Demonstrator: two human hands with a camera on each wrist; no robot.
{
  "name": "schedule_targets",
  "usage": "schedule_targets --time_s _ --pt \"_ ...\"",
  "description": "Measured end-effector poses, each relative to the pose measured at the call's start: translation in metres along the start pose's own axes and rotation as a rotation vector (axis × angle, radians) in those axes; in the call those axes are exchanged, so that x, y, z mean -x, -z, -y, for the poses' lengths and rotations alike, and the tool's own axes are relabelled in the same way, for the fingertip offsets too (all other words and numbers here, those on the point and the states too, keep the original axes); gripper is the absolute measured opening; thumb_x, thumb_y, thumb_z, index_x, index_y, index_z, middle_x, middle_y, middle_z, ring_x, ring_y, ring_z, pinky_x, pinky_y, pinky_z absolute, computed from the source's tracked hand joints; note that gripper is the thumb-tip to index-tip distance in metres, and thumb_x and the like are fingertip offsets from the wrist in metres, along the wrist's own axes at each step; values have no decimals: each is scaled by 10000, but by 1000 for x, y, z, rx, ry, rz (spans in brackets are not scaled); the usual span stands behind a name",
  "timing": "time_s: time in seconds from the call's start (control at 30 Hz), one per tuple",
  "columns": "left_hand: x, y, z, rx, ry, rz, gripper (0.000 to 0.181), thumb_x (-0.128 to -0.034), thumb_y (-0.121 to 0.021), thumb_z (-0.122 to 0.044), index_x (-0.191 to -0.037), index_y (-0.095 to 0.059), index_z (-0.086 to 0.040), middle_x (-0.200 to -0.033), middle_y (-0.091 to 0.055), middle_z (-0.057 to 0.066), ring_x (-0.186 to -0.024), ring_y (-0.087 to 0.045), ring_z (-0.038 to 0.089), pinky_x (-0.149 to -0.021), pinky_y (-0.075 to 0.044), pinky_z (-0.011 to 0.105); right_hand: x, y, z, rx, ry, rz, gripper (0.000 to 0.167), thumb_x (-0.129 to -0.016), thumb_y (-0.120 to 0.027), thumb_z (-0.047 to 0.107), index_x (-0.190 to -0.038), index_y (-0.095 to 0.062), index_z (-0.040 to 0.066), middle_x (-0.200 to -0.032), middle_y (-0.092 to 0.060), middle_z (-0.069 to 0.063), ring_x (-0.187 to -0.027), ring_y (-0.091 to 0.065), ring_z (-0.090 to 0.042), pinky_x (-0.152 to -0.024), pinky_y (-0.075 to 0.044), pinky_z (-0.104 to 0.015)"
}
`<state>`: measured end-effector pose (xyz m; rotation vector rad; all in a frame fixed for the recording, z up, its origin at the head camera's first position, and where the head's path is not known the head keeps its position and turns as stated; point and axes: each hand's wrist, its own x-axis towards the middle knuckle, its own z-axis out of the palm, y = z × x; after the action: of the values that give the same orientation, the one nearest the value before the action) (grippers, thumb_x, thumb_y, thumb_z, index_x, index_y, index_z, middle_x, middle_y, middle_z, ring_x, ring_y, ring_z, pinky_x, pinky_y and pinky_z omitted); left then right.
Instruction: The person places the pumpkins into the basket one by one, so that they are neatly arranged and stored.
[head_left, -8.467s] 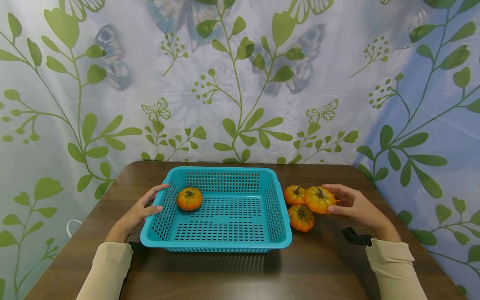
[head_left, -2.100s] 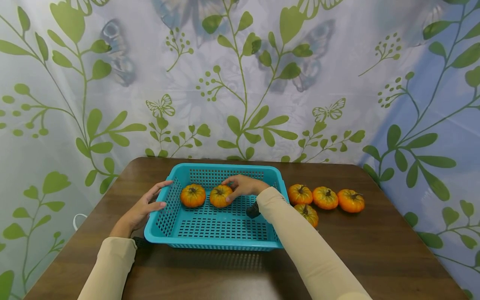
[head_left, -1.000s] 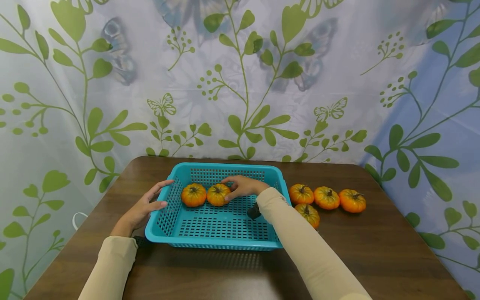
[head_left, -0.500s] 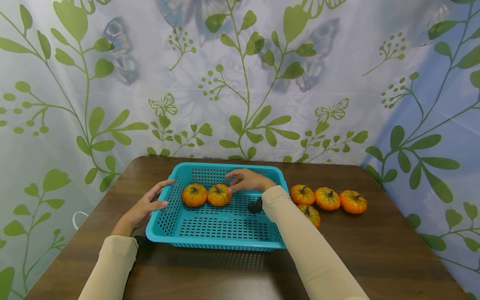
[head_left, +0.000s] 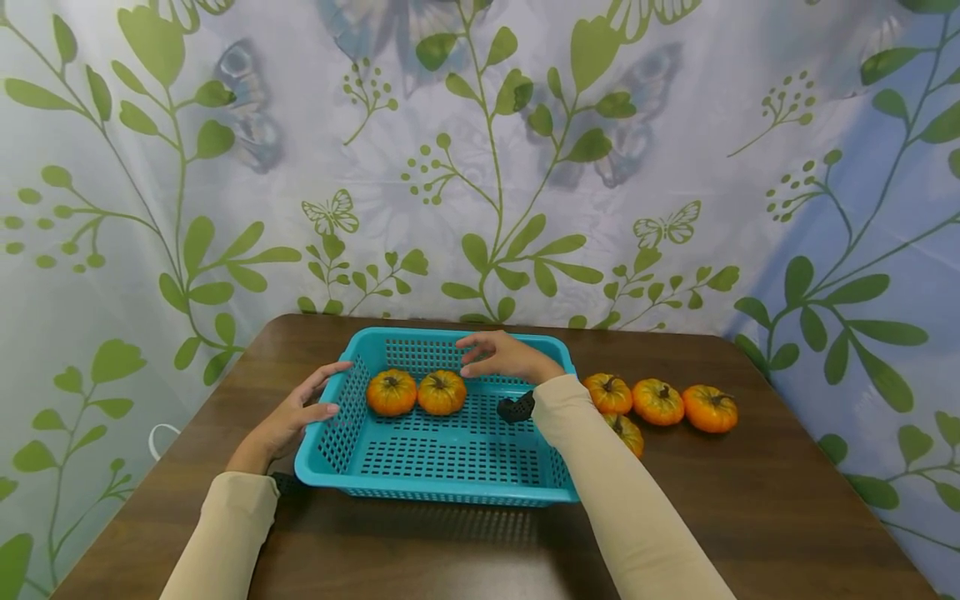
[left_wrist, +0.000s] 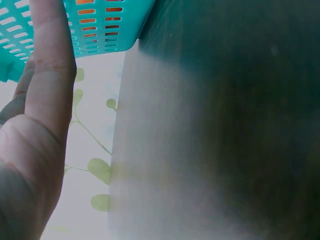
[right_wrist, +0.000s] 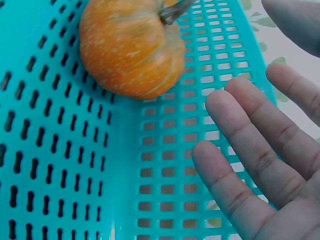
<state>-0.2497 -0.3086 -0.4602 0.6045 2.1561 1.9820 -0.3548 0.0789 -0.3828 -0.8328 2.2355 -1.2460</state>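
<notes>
Two small orange pumpkins sit side by side in the far left part of a turquoise plastic basket (head_left: 450, 486): a left pumpkin (head_left: 392, 392) and a right pumpkin (head_left: 441, 392). Just right of the second one, my right hand (head_left: 513, 357) hovers inside the basket, holding nothing. In the right wrist view its fingers (right_wrist: 240, 117) are spread and apart from the nearer pumpkin (right_wrist: 131, 47). My left hand (head_left: 285, 417) rests against the basket's left rim with fingers extended. The left wrist view shows one straight finger (left_wrist: 50, 45) along the perforated wall (left_wrist: 102, 42).
Several more pumpkins (head_left: 658, 402) lie on the brown wooden table (head_left: 757, 500), right of the basket. One of them, a nearer pumpkin (head_left: 626, 433), is partly hidden by my right sleeve (head_left: 622, 492). A leaf-patterned curtain (head_left: 480, 167) hangs behind the table.
A second pumpkin now sits in the basket; my right hand held it there, slid it left against the first, let go and drew back right. The left hand stays at the rim.
</notes>
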Motion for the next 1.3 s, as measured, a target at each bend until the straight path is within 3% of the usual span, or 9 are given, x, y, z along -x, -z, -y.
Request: schedule_targets --time_s 0.27,0.47,0.67,0.9,1.1,1.3 --pt "1 0 0 -32 0 -14 579 -1050 -605 -152 -1549 -501 -427 -1653 -198 393 -1259 -544 264 -916 -610 395 8 2 6 -59 32 -33 572 -1044 -705 72 -1565 -497 -42 -1456 -596 -318 -1319 -621 -394 -1125 -495 -538" --pt "1 2 2 -46 4 -14 596 -1051 -605 -158 -1593 -468 -366 -1667 -182 384 -1269 -534 240 -929 -604 393 15 3 13 -45 39 -72 568 -1034 -727 92 -1557 -528 -8 -1414 -657 -229 -1267 -654 -372 -1108 -512 -525" --pt "1 2 0 -37 8 -12 589 -1049 -613 -180 -1587 -473 -375 -1666 -177 387 -1272 -541 256 -927 -606 399 22 4 17 -58 105 -97 567 -1038 -716 81 -1561 -518 -18 -1413 -653 -238 -1254 -653 -369 -1098 -503 -581" --pt "0 0 2 -32 16 -14 593 -1047 -618 -191 -1590 -466 -376 -1670 -180 384 -1292 -525 321 -928 -605 410 38 4 27 -40 187 -144 519 -1048 -705 69 -1542 -555 11 -1391 -669 -209 -1226 -664 -353 -1020 -557 -483" --pt "0 0 1 -37 14 -19 594 -1043 -626 -201 -1590 -464 -369 -1667 -188 382 -1297 -514 349 -932 -601 405 54 5 34 -57 249 -172 521 -1048 -711 79 -1539 -554 5 -1403 -654 -225 -1217 -662 -361 -1024 -565 -505" --pt "0 0 1 -39 5 -14 592 -1047 -614 -182 -1590 -464 -366 -1666 -187 384 -1294 -516 326 -936 -599 405 69 7 37 -16 258 -198 513 -1041 -722 79 -1526 -572 7 -1393 -671 -199 -1207 -663 -335 -1008 -564 -463"
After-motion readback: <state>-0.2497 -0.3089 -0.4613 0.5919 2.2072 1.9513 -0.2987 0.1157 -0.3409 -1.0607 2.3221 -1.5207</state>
